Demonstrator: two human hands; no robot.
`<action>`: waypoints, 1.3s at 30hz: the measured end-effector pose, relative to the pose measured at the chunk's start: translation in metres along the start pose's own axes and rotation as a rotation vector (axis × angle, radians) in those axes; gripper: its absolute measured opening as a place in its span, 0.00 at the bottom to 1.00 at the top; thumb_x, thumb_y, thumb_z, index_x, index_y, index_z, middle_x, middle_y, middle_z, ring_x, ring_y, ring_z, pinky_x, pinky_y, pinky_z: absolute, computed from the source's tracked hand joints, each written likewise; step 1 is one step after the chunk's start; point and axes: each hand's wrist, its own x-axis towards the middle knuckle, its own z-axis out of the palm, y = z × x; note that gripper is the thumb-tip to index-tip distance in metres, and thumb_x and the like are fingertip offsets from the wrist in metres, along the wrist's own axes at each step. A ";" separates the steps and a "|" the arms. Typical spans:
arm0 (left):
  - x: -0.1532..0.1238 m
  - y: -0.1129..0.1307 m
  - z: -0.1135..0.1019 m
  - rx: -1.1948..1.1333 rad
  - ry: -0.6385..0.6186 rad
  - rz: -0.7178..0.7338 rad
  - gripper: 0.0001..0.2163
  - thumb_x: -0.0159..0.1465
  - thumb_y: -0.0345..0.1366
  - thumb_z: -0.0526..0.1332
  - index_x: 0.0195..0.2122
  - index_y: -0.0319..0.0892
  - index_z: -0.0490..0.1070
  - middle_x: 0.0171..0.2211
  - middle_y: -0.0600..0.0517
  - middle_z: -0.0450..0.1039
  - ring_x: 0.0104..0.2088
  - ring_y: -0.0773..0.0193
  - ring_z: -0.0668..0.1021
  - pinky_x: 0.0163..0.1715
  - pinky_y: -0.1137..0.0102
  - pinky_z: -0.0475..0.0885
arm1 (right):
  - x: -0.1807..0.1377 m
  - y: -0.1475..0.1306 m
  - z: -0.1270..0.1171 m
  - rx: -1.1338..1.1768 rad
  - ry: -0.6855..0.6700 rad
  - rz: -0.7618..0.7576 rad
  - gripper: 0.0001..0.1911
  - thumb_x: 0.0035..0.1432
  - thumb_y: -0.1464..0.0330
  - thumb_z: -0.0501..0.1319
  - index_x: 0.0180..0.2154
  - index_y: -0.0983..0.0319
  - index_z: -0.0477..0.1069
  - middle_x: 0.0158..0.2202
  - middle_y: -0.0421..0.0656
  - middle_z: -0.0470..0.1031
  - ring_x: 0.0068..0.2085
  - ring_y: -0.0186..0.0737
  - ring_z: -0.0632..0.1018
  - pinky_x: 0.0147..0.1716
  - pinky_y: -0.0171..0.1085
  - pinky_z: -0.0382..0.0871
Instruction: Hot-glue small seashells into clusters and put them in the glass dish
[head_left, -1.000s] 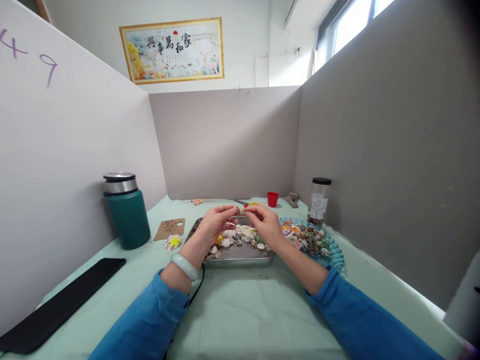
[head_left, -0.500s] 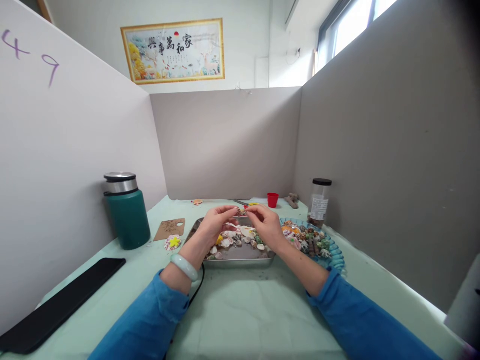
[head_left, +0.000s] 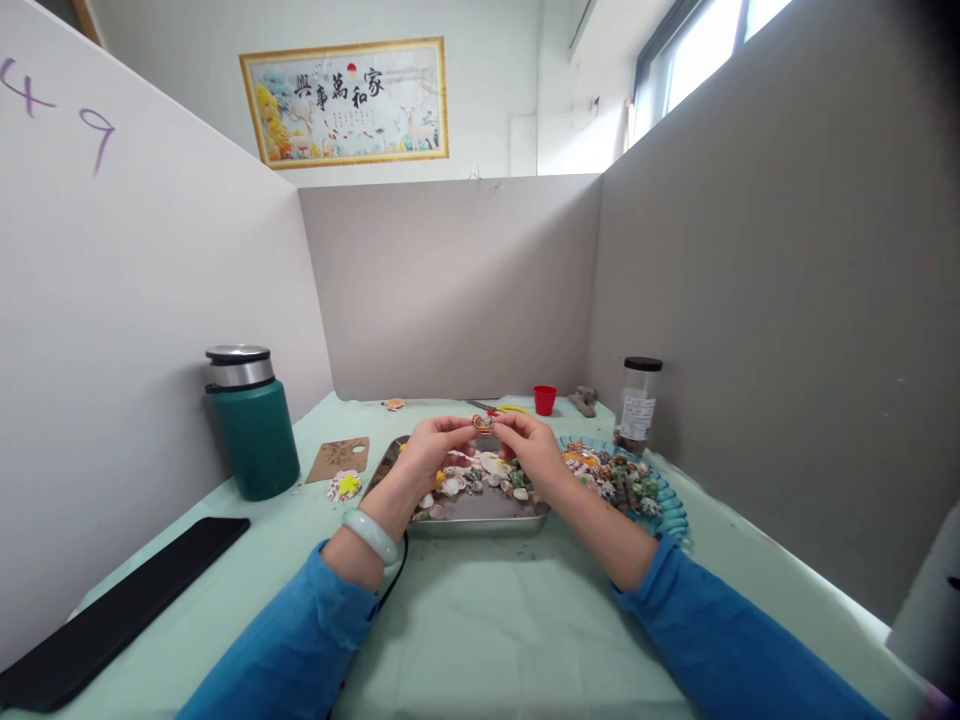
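Between the fingertips of both hands is a small, multicoloured, speckled piece (head_left: 483,424), perhaps a shell; its exact kind is too small to make out. My left hand (head_left: 433,447), a pale green bangle (head_left: 369,536) at its wrist, pinches the left side. The right side is pinched by my right hand (head_left: 534,452). Both hands are raised over a metal tray (head_left: 476,525) of seashells (head_left: 452,486) in white, yellow and green. Just right of my right hand lies a blue scalloped plate (head_left: 679,515) heaped with small shells (head_left: 611,475).
At left stand a green bottle (head_left: 256,435), a brown card (head_left: 337,460), a shell-covered disc (head_left: 346,486) and a long black pad (head_left: 127,610). Behind the hands are scissors (head_left: 510,409), a red cup (head_left: 545,401) and a clear jar (head_left: 638,405). Grey partitions (head_left: 457,290) enclose the table.
The small piece has turned and shows more plainly between the fingertips. My hands have lowered very slightly; the view has shifted a little.
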 end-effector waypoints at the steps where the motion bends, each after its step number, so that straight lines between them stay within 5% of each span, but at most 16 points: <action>1: 0.000 0.000 0.000 0.001 0.015 -0.003 0.13 0.46 0.35 0.70 0.30 0.35 0.72 0.25 0.50 0.71 0.22 0.71 0.72 0.20 0.75 0.69 | 0.000 -0.001 0.000 -0.007 -0.007 0.009 0.11 0.46 0.62 0.62 0.29 0.62 0.69 0.16 0.34 0.65 0.19 0.30 0.66 0.20 0.31 0.60; 13: 0.000 0.000 -0.001 0.138 0.077 0.011 0.15 0.45 0.39 0.69 0.29 0.35 0.72 0.24 0.51 0.71 0.21 0.70 0.72 0.20 0.74 0.68 | 0.000 0.002 0.000 -0.178 -0.007 -0.039 0.08 0.47 0.63 0.59 0.27 0.62 0.69 0.20 0.35 0.66 0.19 0.30 0.67 0.20 0.31 0.61; 26: 0.002 -0.002 -0.004 0.157 0.010 0.014 0.17 0.43 0.42 0.70 0.30 0.36 0.72 0.26 0.51 0.72 0.22 0.71 0.71 0.22 0.74 0.68 | 0.001 -0.003 -0.009 -0.227 -0.079 -0.087 0.07 0.48 0.65 0.58 0.27 0.62 0.68 0.19 0.35 0.65 0.20 0.31 0.67 0.22 0.31 0.62; 32: -0.004 0.003 0.003 0.171 -0.031 -0.016 0.19 0.44 0.43 0.70 0.33 0.37 0.72 0.31 0.46 0.75 0.22 0.70 0.72 0.21 0.74 0.69 | -0.013 -0.017 -0.071 -0.421 0.009 -0.050 0.09 0.49 0.63 0.59 0.28 0.62 0.71 0.20 0.37 0.69 0.23 0.34 0.70 0.25 0.33 0.63; 39: -0.008 0.007 0.007 0.179 -0.039 -0.051 0.17 0.45 0.43 0.70 0.31 0.37 0.72 0.32 0.47 0.75 0.21 0.72 0.71 0.21 0.75 0.69 | -0.043 -0.013 -0.151 -0.888 0.051 -0.089 0.09 0.50 0.64 0.58 0.28 0.61 0.76 0.33 0.43 0.75 0.34 0.39 0.74 0.36 0.37 0.64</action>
